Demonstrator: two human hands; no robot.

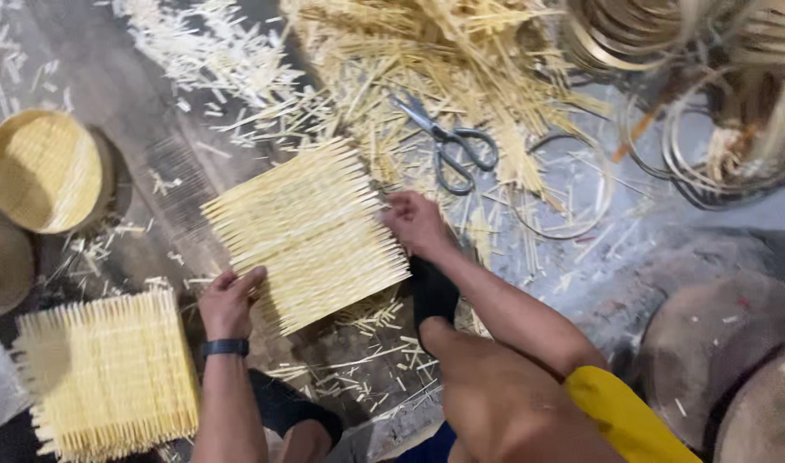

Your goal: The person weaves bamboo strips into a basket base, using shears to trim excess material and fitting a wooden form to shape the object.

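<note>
A square mat of thin pale bamboo sticks (307, 231) lies on the floor in front of me, turned at an angle. My left hand (228, 300) grips its near left corner, and a dark band sits on that wrist. My right hand (416, 225) presses on the mat's right edge. Both of my feet in black socks rest just below the mat. Grey-handled scissors (451, 144) lie beyond my right hand on loose sticks.
A second stick mat (109, 373) lies at the lower left. A round woven bamboo lid (42, 170) stands at far left. A heap of loose sticks (427, 60) fills the top centre, and thin bamboo hoops (573, 184) lie at upper right.
</note>
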